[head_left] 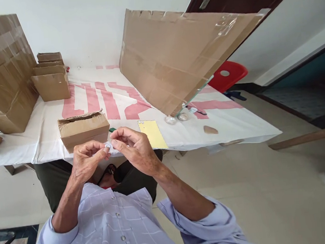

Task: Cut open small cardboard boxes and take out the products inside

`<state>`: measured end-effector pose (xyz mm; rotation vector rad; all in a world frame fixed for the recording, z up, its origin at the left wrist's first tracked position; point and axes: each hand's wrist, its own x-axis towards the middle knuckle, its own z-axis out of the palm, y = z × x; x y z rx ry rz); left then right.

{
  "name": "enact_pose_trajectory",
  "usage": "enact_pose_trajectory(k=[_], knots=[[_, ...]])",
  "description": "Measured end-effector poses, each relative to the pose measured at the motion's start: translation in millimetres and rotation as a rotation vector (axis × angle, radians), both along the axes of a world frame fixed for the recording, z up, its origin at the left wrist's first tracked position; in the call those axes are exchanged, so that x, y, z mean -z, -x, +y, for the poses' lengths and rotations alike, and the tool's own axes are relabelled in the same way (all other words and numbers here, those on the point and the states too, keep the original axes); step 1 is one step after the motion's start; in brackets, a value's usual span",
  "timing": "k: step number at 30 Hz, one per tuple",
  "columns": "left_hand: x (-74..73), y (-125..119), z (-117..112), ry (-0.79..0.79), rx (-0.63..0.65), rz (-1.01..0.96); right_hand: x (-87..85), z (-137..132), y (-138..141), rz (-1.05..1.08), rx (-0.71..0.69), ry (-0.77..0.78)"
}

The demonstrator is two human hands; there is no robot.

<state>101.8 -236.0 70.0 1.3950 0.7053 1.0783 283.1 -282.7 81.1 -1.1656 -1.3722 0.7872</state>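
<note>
Whitish, the small item (107, 145) sits pinched in the left hand (87, 160) by the near table edge (187, 144); the right hand (136, 147) curls just rightward (its grip, like the item's long axis, unclear).

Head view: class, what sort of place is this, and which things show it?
Possibly an indoor packing or light-assembly workspace: a small cardboard carton stands on a pink-marked white tablecloth, with large taped cardboard boxes at the left.
</note>
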Motion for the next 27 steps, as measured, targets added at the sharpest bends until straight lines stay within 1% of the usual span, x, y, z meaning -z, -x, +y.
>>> enact_pose_trajectory(k=[2, 3, 9, 12, 17, 21, 23, 25, 27], knots=[[-1.3, -0.4, -1.1, 0.017, -0.011, 0.001, -0.6, 0.1, -2.2, -0.009, 0.025, -0.038], [-1.7, -0.6, -1.5, 0.019, -0.014, 0.0, -1.4, -0.2, -3.0, -0.02, 0.014, -0.054], [-2.2, 0.6, -2.4, 0.014, 0.015, 0.01, -6.9, -3.5, -2.7, -0.076, -0.123, -0.073], [-1.6, 4.4, -0.7, -0.015, 0.043, 0.023, -7.0, -4.4, -1.5, -0.07, -0.162, -0.078], [2.4, 12.1, 6.0, -0.071, 0.033, -0.015, -5.5, -3.2, -1.5, -0.046, -0.173, -0.087], [6.9, 12.9, 10.2, -0.159, 0.069, -0.066, -5.3, -1.0, -1.7, -0.063, -0.183, -0.08], [9.0, 11.9, 10.9, -0.206, 0.066, -0.065, -5.5, -0.5, -1.2, -0.074, -0.186, -0.083], [10.4, 10.5, 10.8, -0.283, 0.033, -0.047, -5.6, -0.9, -0.3, -0.071, -0.133, -0.091], [10.5, 9.0, 9.6, -0.43, -0.05, -0.004, -5.7, -2.3, 0.6, -0.048, -0.031, -0.089]])
